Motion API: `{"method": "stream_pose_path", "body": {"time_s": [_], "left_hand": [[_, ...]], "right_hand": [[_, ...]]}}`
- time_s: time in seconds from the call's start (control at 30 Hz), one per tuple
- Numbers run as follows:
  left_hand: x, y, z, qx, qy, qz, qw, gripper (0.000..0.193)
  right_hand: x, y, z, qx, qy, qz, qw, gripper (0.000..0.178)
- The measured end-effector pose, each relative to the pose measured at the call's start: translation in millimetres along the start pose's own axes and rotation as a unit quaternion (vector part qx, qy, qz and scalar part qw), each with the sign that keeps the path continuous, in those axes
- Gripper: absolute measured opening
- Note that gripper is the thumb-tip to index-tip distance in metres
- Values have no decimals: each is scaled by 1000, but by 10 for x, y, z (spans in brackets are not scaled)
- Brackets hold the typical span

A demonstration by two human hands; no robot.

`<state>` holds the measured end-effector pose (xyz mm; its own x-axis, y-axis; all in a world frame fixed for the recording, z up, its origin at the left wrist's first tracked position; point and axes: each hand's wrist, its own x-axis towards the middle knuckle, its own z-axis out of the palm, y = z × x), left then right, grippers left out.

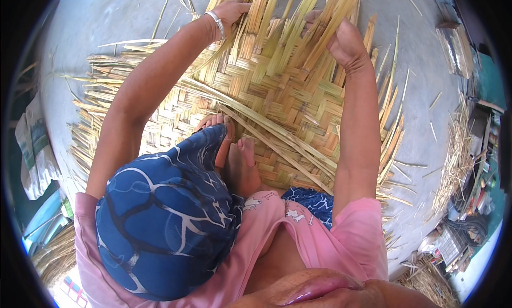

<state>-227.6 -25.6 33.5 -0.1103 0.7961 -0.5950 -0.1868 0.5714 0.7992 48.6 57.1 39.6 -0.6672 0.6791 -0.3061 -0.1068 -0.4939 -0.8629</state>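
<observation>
Beneath me lies a large woven bamboo mat (298, 108), with loose strip ends sticking out around its edges. At its far side, my left hand (230, 12), with a bangle on the wrist, closes on the edge of an upright bamboo strip (255, 20); some of its fingers are hidden behind the strips. Farther right, my right hand (348, 45) is wrapped around a group of split bamboo strips (321, 33) that rise from the weave. Several loose long strips (266, 124) lie slantwise across the mat between my arms.
My bare feet (240, 158) rest on the mat, close to the knee under blue patterned cloth (165, 212). Straw-like scraps (453, 158) lie along the right side of the grey floor (421, 105). Cloth (34, 148) hangs at the left edge.
</observation>
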Motion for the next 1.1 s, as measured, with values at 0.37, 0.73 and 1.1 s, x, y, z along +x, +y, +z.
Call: {"method": "stream_pose_path", "body": {"time_s": [0.37, 0.73, 1.1], "left_hand": [[44, 48, -113, 48, -202, 33, 978, 45], [487, 107, -113, 275, -361, 76, 888, 57], [313, 597, -310, 630, -250, 90, 730, 54]], "right_hand": [[557, 203, -510, 250, -205, 32, 946, 41], [559, 235, -758, 230, -88, -65, 967, 29], [-437, 685, -425, 335, 259, -114, 899, 23]]}}
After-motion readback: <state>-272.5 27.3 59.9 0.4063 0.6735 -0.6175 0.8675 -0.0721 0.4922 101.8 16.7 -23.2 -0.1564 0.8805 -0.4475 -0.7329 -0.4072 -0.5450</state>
